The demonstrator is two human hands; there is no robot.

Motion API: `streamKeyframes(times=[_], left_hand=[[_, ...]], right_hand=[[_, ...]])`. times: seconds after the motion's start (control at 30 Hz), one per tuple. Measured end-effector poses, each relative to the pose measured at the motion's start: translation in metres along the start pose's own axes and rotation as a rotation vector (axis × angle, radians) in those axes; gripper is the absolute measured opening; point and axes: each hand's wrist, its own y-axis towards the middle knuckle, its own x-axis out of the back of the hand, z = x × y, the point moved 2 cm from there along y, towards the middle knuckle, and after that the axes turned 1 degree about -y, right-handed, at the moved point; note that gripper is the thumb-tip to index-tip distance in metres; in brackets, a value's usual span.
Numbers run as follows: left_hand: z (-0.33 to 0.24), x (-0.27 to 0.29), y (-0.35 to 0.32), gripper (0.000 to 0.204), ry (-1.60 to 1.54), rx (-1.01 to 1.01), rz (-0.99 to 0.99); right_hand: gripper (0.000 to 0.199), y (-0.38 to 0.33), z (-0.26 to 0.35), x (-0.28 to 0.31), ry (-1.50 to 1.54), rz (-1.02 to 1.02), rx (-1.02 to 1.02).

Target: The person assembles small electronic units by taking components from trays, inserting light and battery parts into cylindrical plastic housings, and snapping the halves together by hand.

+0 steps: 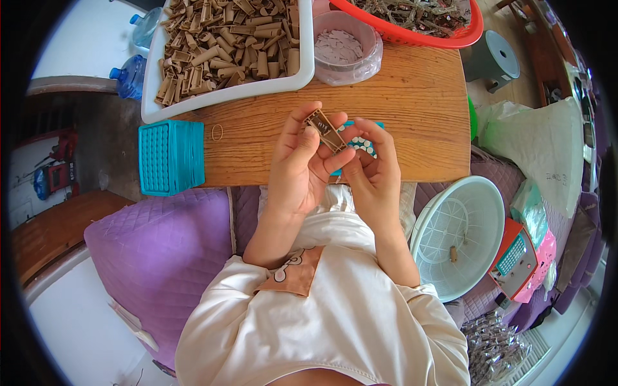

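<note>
Above the near edge of the table, my left hand (pixel 299 154) holds a brown plastic casing (pixel 326 130) between thumb and fingers. The casing is tilted, its open hollow side facing up, with small details inside too fine to name. My right hand (pixel 373 170) is close beside the casing's lower end, its thumb and fingers bent together; whatever they pinch is too small or hidden to make out. Behind the right hand lies a teal tray (pixel 378 125) with several small white round pieces (pixel 362 145) on it, partly covered by my fingers.
A white bin (pixel 308 45) heaped with brown casings stands at the back left, beside a tub of pale flat pieces (pixel 339 47) and a red basket (pixel 463 40). Stacked teal trays (pixel 170 157) stand at left near a rubber band (pixel 217 132). A pale basin (pixel 473 219) holds one brown piece at right.
</note>
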Motion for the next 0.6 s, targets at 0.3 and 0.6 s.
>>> streamKeyframes(times=[0.3, 0.6], left_hand=[[0.008, 0.001, -0.002, 0.024, 0.205, -0.154, 0.062], [0.021, 0.001, -0.012, 0.026, 0.385, -0.166, 0.059]], right_hand=[[0.049, 0.012, -0.003, 0.017, 0.112, 0.162, -0.090], [0.044, 0.004, -0.007, 0.026, 0.163, 0.127, -0.145]])
